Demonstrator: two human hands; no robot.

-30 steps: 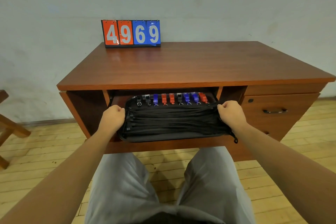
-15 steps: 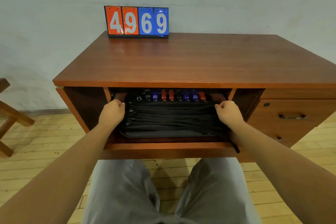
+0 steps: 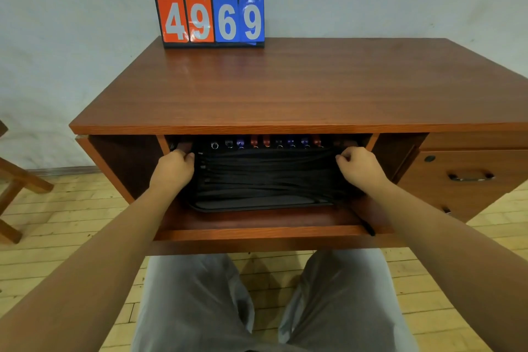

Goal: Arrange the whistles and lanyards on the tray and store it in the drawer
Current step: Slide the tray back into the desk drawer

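A black tray (image 3: pixel 257 204) lies inside the pulled-out wooden drawer (image 3: pixel 257 233) under the desk top. Black lanyards (image 3: pixel 265 177) stretch across the tray. At its far edge runs a row of several whistles (image 3: pixel 265 142), black, blue and red, partly shaded by the desk top. My left hand (image 3: pixel 173 170) grips the tray's left edge with curled fingers. My right hand (image 3: pixel 360 168) grips the right edge the same way. One lanyard end (image 3: pixel 368 228) hangs over the drawer's front right.
A red and blue flip scoreboard (image 3: pixel 211 20) reading 4969 stands at the back of the desk top (image 3: pixel 300 88). Shut side drawers with a metal handle (image 3: pixel 471 176) are at the right. A wooden stool (image 3: pixel 17 188) stands at the left. My knees are below the drawer.
Both hands have pushed the tray further back into the drawer, so the whistles now sit under the desk top's edge. The camera has come closer to the desk.
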